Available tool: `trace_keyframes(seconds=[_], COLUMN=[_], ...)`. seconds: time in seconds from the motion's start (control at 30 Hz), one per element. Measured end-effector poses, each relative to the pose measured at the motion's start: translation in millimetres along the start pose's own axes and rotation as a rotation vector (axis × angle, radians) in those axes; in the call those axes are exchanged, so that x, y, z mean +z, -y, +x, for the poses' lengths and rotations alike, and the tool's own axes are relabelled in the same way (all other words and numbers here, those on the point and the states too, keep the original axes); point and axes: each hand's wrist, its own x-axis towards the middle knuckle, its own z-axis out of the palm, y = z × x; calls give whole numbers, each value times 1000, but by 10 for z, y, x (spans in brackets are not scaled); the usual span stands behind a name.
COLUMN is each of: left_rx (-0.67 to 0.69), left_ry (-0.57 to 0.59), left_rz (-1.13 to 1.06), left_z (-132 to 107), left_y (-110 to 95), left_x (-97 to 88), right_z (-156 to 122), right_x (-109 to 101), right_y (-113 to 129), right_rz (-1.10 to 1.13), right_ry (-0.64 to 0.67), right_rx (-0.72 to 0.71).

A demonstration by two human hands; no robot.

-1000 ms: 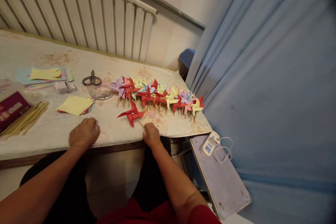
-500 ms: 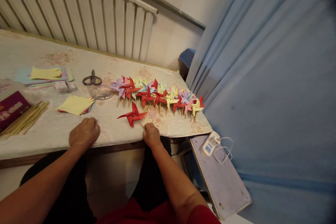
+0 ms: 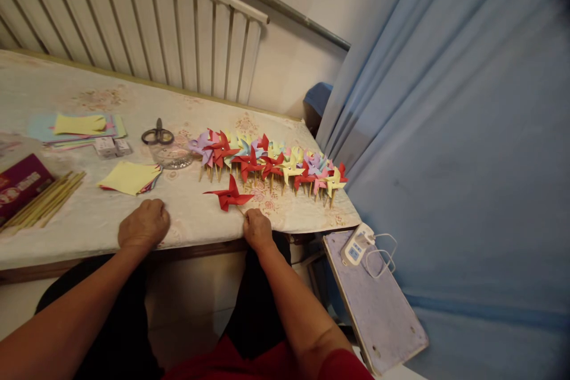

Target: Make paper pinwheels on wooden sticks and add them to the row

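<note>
Red pinwheel (image 3: 229,195) slightly rightward (in right hand (image 3: 257,228))

A flowered cloth (image 3: 155,98) covers the table (image 3: 40,249). On it — purple box (image 3: 24,184), thin sticks (image 3: 51,205), far paper stack (image 3: 80,124), near paper stack (image 3: 129,177), 2 small boxes (image 3: 104,147) between those stacks, scissors (image 3: 158,135), clear dish (image 3: 176,161) — and many paper pinwheels (image 3: 249,164) bunched towards the right end.

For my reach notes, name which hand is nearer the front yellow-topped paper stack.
Left. The left hand is just in front of the paper stack; the right hand is farther off to the right, holding the red pinwheel.
</note>
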Motion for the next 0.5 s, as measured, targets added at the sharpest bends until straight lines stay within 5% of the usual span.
trace_keyframes(seconds=[0.5], left_rx=[6], left_ry=[-3], left_rz=[33], left_z=[-2], left_y=[5], left_x=[-4], right_z=[6], right_x=[-1], right_y=[-5], right_rz=[27], right_ry=[-6], right_rx=[-12])
